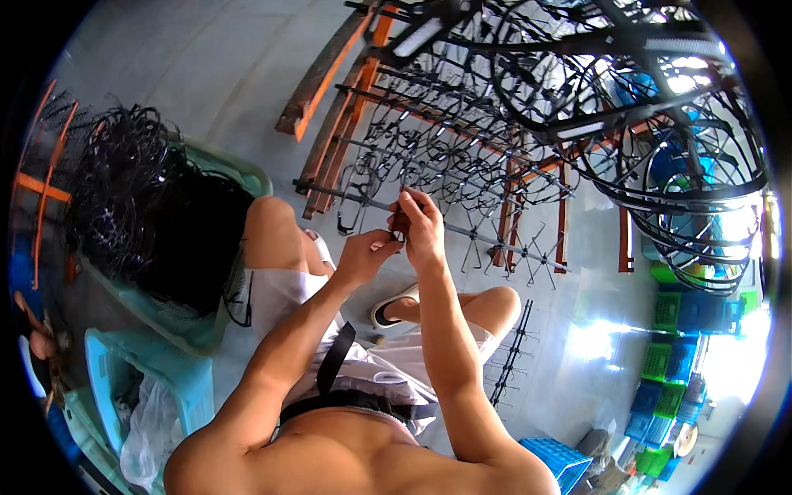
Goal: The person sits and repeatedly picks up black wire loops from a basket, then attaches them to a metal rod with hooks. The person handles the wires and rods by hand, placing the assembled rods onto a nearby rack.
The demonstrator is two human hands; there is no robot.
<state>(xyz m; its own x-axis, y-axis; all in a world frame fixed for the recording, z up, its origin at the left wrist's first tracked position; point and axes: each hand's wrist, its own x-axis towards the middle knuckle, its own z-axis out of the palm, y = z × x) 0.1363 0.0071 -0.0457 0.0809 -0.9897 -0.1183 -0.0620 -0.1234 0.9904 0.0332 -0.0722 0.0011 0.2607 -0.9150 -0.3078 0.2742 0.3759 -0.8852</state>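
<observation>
In front of my knees, my two hands meet just below a dark horizontal rod (355, 196) on the rack. My right hand (423, 227) is closed, its fingers curled round a small dark piece (401, 221) whose kind I cannot make out. My left hand (367, 254) comes in from below, thumb and forefinger pinched close to that piece. What its fingertips hold is too small to tell. Thin black frame-like parts (404, 148) hang in rows on the rods beyond my hands. Farther right, bare wire hooks (528, 252) stick out from the rod.
Orange metal bars (330, 74) carry the rods. Large black looped strips (693, 198) hang at the upper right. On the left, a green bin (256, 169) holds tangled black parts (124, 181), next to a pale blue crate (181, 363). Blue and green crates (668, 355) stand stacked at the right.
</observation>
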